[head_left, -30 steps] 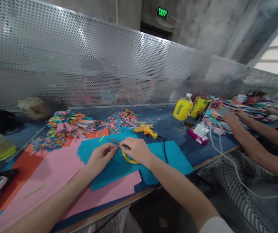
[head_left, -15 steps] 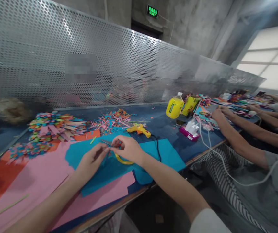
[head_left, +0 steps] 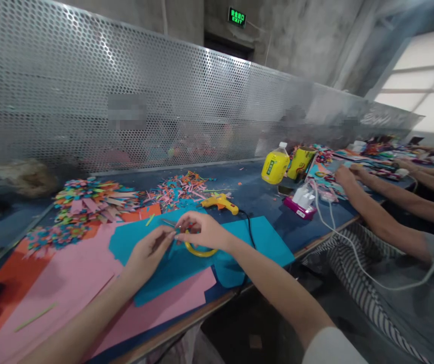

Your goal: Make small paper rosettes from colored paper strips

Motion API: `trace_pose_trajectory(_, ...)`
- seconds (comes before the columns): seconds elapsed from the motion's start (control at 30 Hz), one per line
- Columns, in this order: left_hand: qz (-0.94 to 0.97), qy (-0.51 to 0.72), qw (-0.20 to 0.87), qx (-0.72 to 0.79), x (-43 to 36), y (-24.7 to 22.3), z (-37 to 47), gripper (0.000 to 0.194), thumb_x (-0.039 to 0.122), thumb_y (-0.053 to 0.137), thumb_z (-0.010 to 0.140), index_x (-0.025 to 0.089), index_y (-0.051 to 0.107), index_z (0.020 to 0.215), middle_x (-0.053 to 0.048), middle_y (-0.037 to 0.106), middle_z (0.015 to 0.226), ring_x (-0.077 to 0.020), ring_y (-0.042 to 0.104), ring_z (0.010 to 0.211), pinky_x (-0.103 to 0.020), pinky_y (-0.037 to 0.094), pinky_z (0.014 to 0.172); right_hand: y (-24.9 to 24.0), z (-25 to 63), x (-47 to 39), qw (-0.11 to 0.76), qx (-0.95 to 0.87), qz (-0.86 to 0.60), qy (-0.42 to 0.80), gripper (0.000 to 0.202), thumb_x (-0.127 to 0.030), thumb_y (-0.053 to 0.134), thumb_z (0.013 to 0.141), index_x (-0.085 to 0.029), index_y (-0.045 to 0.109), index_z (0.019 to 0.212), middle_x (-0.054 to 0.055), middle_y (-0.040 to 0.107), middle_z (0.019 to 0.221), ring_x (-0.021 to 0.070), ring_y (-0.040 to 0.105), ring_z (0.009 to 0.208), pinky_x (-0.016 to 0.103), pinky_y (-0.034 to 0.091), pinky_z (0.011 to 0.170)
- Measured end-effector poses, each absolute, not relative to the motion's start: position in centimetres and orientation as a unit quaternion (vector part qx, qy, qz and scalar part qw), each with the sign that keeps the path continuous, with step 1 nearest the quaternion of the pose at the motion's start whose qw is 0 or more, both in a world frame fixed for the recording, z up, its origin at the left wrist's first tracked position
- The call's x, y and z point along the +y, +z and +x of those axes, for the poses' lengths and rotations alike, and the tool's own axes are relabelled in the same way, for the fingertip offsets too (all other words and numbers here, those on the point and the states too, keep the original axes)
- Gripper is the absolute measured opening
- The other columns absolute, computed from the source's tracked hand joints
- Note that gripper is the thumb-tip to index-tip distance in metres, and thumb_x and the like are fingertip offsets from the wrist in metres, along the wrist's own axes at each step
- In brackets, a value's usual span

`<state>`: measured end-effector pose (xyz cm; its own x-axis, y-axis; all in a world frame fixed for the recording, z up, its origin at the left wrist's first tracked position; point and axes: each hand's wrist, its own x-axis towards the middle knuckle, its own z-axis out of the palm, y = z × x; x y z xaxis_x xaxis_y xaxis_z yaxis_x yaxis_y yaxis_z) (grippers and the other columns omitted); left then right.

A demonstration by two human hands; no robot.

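Observation:
My left hand [head_left: 149, 252] pinches a small blue paper piece [head_left: 172, 248] above the blue paper sheet [head_left: 152, 283]. Right against its fingertips, my right hand [head_left: 199, 231] is closed, with a thin grey blade-like tool [head_left: 168, 222] showing at its fingers. Whether it grips the tool or paper too is hard to make out. Under that hand lies a yellow ring [head_left: 202, 252], partly covered. Just beyond rests a yellow glue gun [head_left: 220, 202] with a black cord. Pink paper [head_left: 171, 298] sticks out along the table's front edge.
Fringed paper bunches [head_left: 88, 199] and paper scraps [head_left: 182, 188] lie behind, before a perforated metal screen [head_left: 144, 76]. A yellow-labelled bottle [head_left: 275, 164] and a purple box [head_left: 299, 207] stand to the right. Another person's arms [head_left: 387, 217] reach in there, near a white cable [head_left: 357, 263].
The view has shifted slightly, so most table items appear a little further right. Both my hands stay together at the same spot over the blue paper, with fingers barely changed.

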<state>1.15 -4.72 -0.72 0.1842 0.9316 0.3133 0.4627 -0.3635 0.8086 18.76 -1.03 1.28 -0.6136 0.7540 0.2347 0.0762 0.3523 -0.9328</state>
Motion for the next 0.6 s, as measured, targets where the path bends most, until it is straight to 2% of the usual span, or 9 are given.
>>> trace_pose_trajectory(0.1, 0.728, 0.409, 0.28, 0.473, -4.85, -0.85, 1.23, 0.026, 0.041, 0.041, 0.084, 0.019, 0.056, 0.083, 0.003, 0.054, 0.066, -0.011, 0.047, 0.057, -0.021, 0.038, 0.054, 1.03, 18.68, -0.91, 0.328, -0.764, -0.281, 0.479, 0.034, -0.039, 0.065, 0.069, -0.018, 0.053, 0.092, 0.001, 0.055, 0.077, 0.0116, 0.058, 0.071, 0.019, 0.045, 0.053)
trace_pose_trajectory(0.23, 0.737, 0.411, 0.281, 0.457, -4.97, -0.82, 1.18, 0.024, 0.037, 0.04, 0.085, 0.02, 0.055, 0.088, 0.001, 0.057, 0.075, -0.0122, 0.052, 0.068, -0.023, 0.042, 0.064, 0.77, 18.74, -0.63, 0.324, -0.77, -0.281, 0.472, 0.029, -0.039, 0.061, 0.073, -0.018, 0.053, 0.091, 0.0, 0.055, 0.078, 0.0086, 0.055, 0.06, 0.018, 0.042, 0.047)
trace_pose_trajectory(0.4, 0.747, 0.399, 0.292, 0.445, -5.08, -1.03, 1.02, 0.021, 0.036, 0.04, 0.086, 0.02, 0.053, 0.09, 0.002, 0.055, 0.071, -0.0115, 0.052, 0.064, -0.023, 0.042, 0.06, 0.73, 18.92, -0.4, 0.308, -0.762, -0.269, 0.503, 0.027, -0.036, 0.062, 0.072, -0.018, 0.052, 0.089, -0.002, 0.053, 0.074, 0.0061, 0.051, 0.053, 0.017, 0.043, 0.046)
trace_pose_trajectory(0.6, 0.778, 0.373, 0.24, 0.445, -5.14, -1.2, 0.63, 0.018, 0.033, 0.041, 0.086, 0.021, 0.053, 0.088, 0.001, 0.056, 0.074, -0.0118, 0.054, 0.067, -0.023, 0.042, 0.063, 1.34, 19.29, -0.52, 0.296, -0.752, -0.251, 0.533, 0.026, -0.032, 0.064, 0.071, -0.017, 0.052, 0.088, -0.002, 0.051, 0.072, 0.0058, 0.05, 0.05, 0.018, 0.044, 0.045)
